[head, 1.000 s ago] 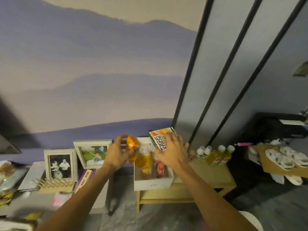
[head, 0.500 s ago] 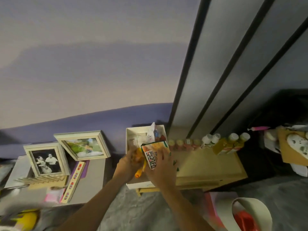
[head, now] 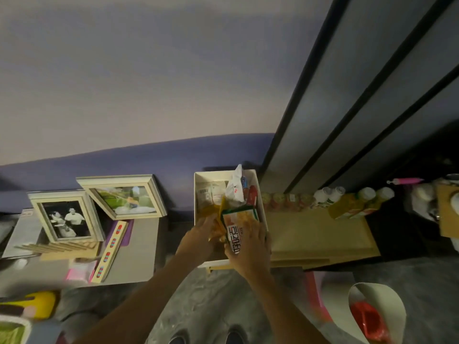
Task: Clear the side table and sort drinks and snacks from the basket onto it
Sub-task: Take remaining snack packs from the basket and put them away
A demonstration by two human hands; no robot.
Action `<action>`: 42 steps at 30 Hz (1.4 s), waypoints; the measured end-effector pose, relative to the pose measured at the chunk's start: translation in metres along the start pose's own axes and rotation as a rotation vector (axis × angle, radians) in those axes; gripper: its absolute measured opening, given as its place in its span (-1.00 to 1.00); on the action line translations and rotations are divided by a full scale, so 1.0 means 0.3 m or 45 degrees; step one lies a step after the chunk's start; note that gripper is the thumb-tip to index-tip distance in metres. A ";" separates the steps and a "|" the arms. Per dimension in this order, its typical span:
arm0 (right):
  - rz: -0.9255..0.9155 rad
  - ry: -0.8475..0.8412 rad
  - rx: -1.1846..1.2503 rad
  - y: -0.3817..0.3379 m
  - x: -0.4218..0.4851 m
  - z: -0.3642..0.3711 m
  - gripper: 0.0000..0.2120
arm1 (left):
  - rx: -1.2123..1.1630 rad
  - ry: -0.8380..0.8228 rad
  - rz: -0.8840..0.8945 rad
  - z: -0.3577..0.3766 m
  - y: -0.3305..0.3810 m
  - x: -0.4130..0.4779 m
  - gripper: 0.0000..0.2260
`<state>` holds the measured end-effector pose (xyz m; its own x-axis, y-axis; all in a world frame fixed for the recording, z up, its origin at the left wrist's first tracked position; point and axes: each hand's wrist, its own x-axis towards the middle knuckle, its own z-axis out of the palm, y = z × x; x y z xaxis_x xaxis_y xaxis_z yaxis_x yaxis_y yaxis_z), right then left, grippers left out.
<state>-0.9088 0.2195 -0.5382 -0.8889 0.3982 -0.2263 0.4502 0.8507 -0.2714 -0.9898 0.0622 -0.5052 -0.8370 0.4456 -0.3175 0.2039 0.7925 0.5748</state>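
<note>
A white basket (head: 261,194) stands on the left end of the wooden side table (head: 318,234), with several snack packets inside. My right hand (head: 250,249) grips an orange and green snack box (head: 239,225) with bold lettering over the basket's near end. My left hand (head: 201,234) reaches into the basket and holds a yellow-orange packet (head: 212,214). A white packet (head: 234,187) sticks up further back. Small cups (head: 285,201) and several drink bottles (head: 352,203) line the table's far edge.
A grey surface (head: 139,247) on the left carries two framed photos (head: 64,217), a long striped box (head: 111,247) and papers. A white bag (head: 377,316) with red contents sits on the floor at lower right. Dark panels (head: 347,95) rise behind the table.
The view has tipped downward. Both hands came down from above the basket into its near end, the right hand still gripping the snack box, the left still with the yellow-orange packet.
</note>
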 end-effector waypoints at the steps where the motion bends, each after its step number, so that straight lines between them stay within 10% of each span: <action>1: 0.012 -0.007 -0.006 0.003 -0.002 -0.028 -0.04 | 0.036 0.022 0.012 -0.018 0.010 -0.014 -0.49; 25: -0.506 0.278 -0.016 -0.605 -0.335 -1.041 0.00 | 0.186 0.705 0.366 -1.079 0.035 -0.586 -0.28; 42: -1.383 0.002 0.038 -1.341 -0.832 -0.740 -0.03 | 0.272 1.165 -0.637 -1.006 -0.464 -1.772 -0.20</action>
<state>-0.8868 -0.1460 -0.1648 -0.8138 -0.5615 0.1498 -0.5749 0.7402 -0.3487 -0.7265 -0.4106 -0.1887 -0.8954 -0.3631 0.2577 -0.2583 0.8950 0.3636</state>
